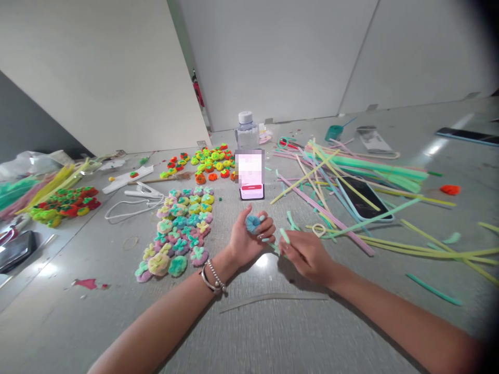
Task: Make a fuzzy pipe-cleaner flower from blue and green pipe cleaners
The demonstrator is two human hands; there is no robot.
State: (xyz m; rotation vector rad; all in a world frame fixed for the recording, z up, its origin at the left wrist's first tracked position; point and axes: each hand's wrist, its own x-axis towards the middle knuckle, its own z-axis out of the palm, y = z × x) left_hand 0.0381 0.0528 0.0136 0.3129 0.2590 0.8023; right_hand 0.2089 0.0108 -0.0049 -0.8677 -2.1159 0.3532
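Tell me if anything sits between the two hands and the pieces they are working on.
Nothing visible does. The left hand already holds the blue fuzzy coil in its fingertips, and the right hand pinches the mint green pipe cleaner beside it.

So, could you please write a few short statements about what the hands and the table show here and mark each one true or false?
1. The left hand holds a small blue fuzzy ball. True.
2. The right hand pinches a red pipe cleaner. False: it is a mint green pipe cleaner.
3. A bracelet sits on the left wrist. True.
4. The water bottle lies on its side. False: it stands upright behind the propped phone.
5. The pastel flowers lie to the left of the hands on the table. True.
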